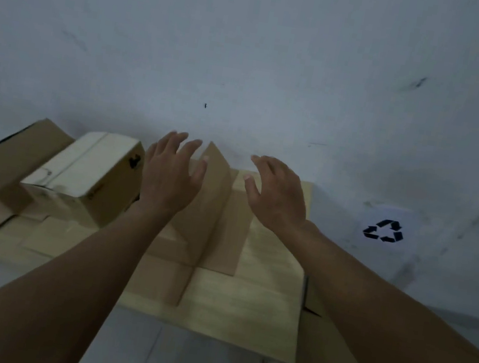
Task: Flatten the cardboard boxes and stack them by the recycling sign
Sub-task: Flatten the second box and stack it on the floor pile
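**Boxes come down flat, a short way from the recycling mark**

A person leans over a spread of cardboard on a pale floor, both arms reaching forward. The left hand (170, 177) hovers with fingers splayed wide beside one upright flap (214, 196) that rises from the opened box (262, 293); its thumb looks to be touching or nearly touching the flap's near face, though contact cannot be told for certain. The right hand (279, 196) is held open and loosely curled above the flat panels on the flap's other side, holding nothing. The opened box lies against the foot of the white wall (250, 58), its panels mostly down. At the left edge of the cardboard two closed cartons (87, 171) sit unflattened, one pale, one darker, on more flattened sheet. The recycling sign (384, 230), a black arrow triangle on a white disc, lies on the floor to the right, apart from the box's right edge.

The step in hand appears to be pressing the last flap flat. It would go best with both palms spread along the fold line, pushing the flap over and down evenly, so the crease gives cleanly rather than buckling. The sheet then needs sliding right toward the sign.
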Tool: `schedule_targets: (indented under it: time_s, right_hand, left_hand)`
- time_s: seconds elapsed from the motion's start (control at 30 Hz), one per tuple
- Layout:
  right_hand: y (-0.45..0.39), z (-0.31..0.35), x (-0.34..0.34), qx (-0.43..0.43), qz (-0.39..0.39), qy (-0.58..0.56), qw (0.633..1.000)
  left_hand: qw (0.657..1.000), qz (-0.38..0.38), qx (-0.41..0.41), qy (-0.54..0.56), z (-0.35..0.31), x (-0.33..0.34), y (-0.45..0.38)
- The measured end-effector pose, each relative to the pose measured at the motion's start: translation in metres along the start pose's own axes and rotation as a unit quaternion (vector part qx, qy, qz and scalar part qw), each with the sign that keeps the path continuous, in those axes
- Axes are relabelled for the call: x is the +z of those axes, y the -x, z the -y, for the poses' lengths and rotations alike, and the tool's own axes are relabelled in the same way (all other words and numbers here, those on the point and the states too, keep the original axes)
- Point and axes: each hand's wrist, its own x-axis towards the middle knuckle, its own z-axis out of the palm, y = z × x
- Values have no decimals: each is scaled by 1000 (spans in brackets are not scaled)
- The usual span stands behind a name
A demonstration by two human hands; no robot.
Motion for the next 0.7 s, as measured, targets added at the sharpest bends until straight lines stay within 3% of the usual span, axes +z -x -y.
schedule_targets:
  time_s: [0.23, 0.5, 0.7]
  right_hand:
    - [-26, 48, 82, 16, 41, -1, 999]
    - [-64, 71, 168, 64, 161, 23, 985]
    - [-84, 83, 220, 182, 219, 29, 958]
  left_hand:
    - [997, 53, -48, 10, 87, 36, -3]
    - [989, 107, -99, 23, 152, 87, -22]
    - [953, 257, -145, 72, 184, 134, -43]
